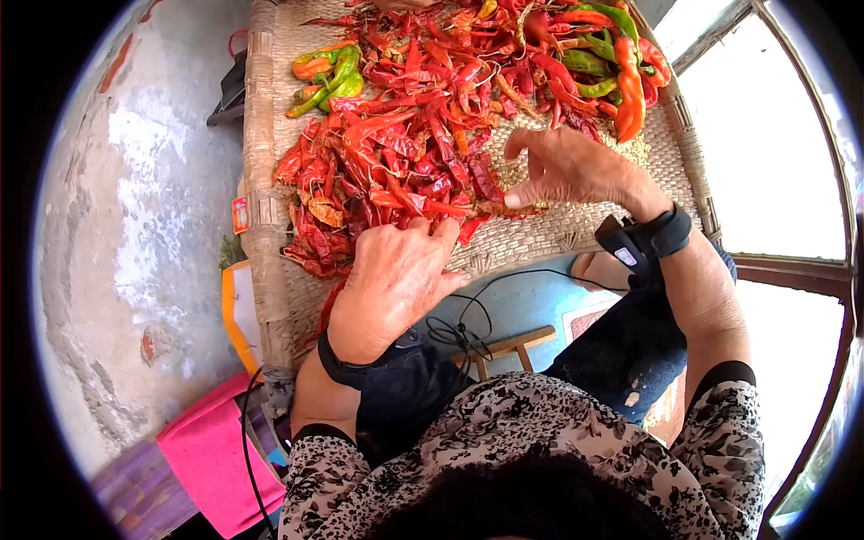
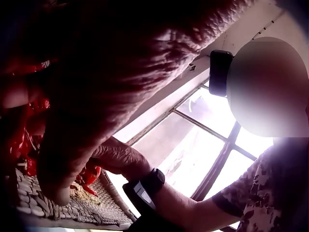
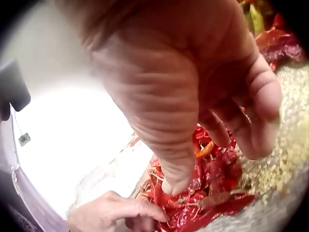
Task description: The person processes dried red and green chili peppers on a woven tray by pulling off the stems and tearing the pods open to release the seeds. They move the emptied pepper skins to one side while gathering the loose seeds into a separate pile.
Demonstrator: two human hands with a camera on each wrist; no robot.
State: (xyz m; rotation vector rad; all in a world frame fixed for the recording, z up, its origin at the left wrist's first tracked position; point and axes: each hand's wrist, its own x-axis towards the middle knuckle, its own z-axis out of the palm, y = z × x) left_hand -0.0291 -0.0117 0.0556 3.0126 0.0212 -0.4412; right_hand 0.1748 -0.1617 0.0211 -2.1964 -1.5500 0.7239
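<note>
Red dried chillies (image 1: 387, 153) lie heaped on a woven surface (image 1: 531, 238). My left hand (image 1: 391, 274) rests at the near edge of the heap, its fingertips among the pods; whether they pinch one is hidden. To its right, my right hand (image 1: 585, 171) hovers over the weave beside the heap, thumb and fingers apart with nothing between them. The right wrist view has the right palm (image 3: 159, 87) large above red pods (image 3: 217, 174), with the left hand (image 3: 113, 212) touching pods at the bottom.
Green and orange peppers (image 1: 630, 81) lie at the far right, a smaller green bunch (image 1: 333, 81) at the upper left. Pale seeds (image 3: 285, 159) are scattered by the heap. A black cable (image 1: 468, 333) and a wooden stool (image 1: 517, 346) are below the near edge. A wall (image 1: 144, 198) stands left.
</note>
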